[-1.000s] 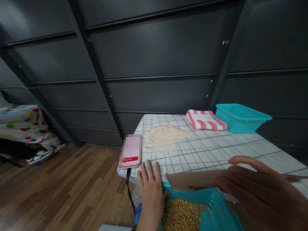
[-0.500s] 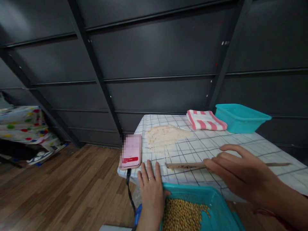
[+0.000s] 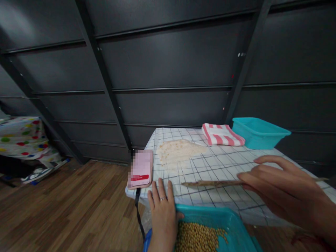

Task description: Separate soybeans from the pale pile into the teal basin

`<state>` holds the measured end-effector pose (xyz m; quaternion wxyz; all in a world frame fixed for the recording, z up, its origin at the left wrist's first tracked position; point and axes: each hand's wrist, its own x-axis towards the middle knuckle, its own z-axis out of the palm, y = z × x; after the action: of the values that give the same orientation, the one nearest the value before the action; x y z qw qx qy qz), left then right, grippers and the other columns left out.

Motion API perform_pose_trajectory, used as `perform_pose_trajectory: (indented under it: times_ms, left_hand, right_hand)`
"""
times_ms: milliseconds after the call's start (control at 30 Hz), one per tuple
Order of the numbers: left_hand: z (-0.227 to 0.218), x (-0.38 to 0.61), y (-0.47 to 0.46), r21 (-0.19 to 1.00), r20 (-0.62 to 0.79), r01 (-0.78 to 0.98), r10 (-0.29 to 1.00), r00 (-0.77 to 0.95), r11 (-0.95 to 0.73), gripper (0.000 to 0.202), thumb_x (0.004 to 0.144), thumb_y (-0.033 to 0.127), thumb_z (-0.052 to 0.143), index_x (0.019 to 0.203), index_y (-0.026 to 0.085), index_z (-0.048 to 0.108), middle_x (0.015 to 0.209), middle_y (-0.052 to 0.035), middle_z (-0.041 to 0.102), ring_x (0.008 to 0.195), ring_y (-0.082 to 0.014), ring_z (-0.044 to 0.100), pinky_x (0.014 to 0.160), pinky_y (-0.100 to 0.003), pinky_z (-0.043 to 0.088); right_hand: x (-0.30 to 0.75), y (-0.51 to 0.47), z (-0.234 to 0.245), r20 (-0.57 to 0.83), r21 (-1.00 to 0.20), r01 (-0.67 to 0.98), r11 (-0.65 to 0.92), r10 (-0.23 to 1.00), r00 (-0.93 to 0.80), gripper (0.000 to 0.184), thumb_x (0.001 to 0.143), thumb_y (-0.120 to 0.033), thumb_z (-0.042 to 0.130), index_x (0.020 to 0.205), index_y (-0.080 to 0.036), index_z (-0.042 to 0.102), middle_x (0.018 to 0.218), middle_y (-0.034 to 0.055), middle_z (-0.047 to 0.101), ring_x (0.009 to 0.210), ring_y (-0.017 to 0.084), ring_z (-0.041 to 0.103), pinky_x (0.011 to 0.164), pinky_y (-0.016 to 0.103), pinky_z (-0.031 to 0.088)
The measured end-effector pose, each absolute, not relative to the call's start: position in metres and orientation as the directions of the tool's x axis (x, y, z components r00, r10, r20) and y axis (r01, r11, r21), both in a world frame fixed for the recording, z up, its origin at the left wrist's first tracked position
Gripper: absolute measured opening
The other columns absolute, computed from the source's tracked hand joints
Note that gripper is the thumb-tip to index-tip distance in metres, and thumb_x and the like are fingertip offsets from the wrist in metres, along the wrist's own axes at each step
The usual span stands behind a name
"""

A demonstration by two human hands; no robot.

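My right hand closes thumb and fingers round a long thin brown stick, which stretches level above or on the checked tablecloth; its far right end shows beyond the hand. My left hand lies flat with its fingers apart, the fingertips at the cloth's front edge and the thumb over the left rim of a teal basin. Inside that basin are many small tan soybeans. A patch of pale flour-like powder with crumbs is spread on the cloth.
A phone lies at the table's left corner, with a black strap hanging down. At the back right are a folded pink-striped towel and a second teal basin. A dark panelled wall stands behind.
My right hand has moved right along the stick, so more of the stick shows left of it. The left hand stays at the basin's rim. The view has tilted up slightly.
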<state>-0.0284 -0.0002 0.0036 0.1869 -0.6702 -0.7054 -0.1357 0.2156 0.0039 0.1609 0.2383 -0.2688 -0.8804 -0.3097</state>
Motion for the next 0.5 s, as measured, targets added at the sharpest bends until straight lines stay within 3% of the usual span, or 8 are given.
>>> perform_pose_trajectory:
  times_ms: [200,500]
  left_hand:
    - [0.007,-0.028,-0.001,-0.09,0.441,0.994,0.897,-0.021,0.068,0.081,0.049,0.035,0.074,0.123,0.021,0.046,0.131,-0.0172,0.046,0.121,-0.0365,0.038,0.096,-0.053,0.034]
    - [-0.008,-0.026,0.004,-0.056,0.446,0.993,0.892,-0.067,0.103,0.09,0.041,0.04,0.077,0.123,0.023,0.046,0.133,-0.0162,0.043,0.124,-0.0373,0.033,0.099,-0.055,0.03]
  right_hand:
    - [0.187,0.057,0.172,0.65,0.526,0.587,0.615,0.154,-0.744,0.014,0.085,-0.011,0.044,0.088,-0.013,0.057,0.064,0.0022,0.06,0.059,0.014,0.05,0.068,0.033,0.042]
    - [0.163,0.03,0.163,0.556,0.488,0.493,0.72,0.179,-0.812,0.026,0.084,-0.002,0.032,0.086,-0.014,0.056,0.06,-0.0019,0.054,0.056,0.011,0.046,0.077,0.034,0.036]
